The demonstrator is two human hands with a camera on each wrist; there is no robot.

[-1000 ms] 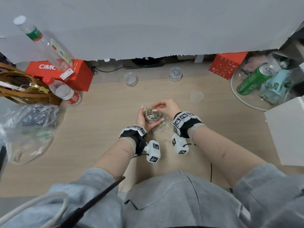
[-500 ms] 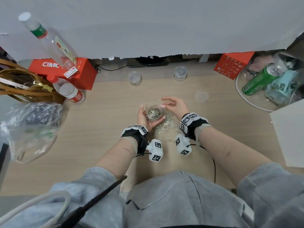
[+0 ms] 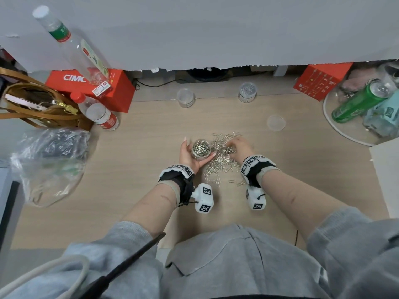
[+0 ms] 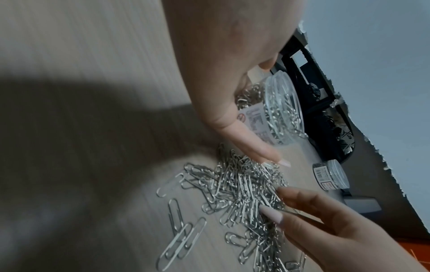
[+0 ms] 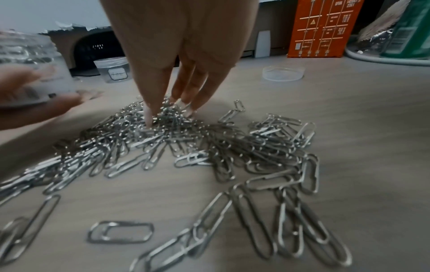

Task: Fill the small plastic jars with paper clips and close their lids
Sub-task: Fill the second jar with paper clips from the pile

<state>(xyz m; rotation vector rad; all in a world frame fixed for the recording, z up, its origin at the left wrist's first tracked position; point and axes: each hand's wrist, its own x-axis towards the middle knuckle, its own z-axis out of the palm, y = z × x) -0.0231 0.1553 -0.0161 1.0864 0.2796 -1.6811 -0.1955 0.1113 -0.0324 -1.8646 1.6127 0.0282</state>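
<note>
My left hand (image 3: pixel 187 152) grips a small clear jar (image 3: pixel 200 148), open at the top and nearly full of silver paper clips, just above the wooden table; the left wrist view shows the jar (image 4: pixel 279 110) tilted, held by the thumb (image 4: pixel 244 139). Right beside it a pile of paper clips (image 3: pixel 222 160) lies loose. My right hand (image 3: pixel 232 143) reaches down into the pile, fingertips (image 5: pixel 151 114) pinching a clump of clips. An empty jar (image 3: pixel 185 97), a filled lidded jar (image 3: pixel 247 91) and a loose clear lid (image 3: pixel 276 123) sit farther back.
A red box (image 3: pixel 116 89) with a bottle (image 3: pixel 73 46) leaning on it, a second bottle (image 3: pixel 101 117), a brown bag (image 3: pixel 32 104) and a plastic bag (image 3: pixel 47 165) crowd the left. A round tray (image 3: pixel 345 134) with a green can (image 3: pixel 358 102), an orange box (image 3: pixel 319 80) and a white box (image 3: pixel 386 173) stand right.
My right hand has left the jar's mouth and dropped to the right into the clip pile. The left hand keeps holding the jar in about the same place.
</note>
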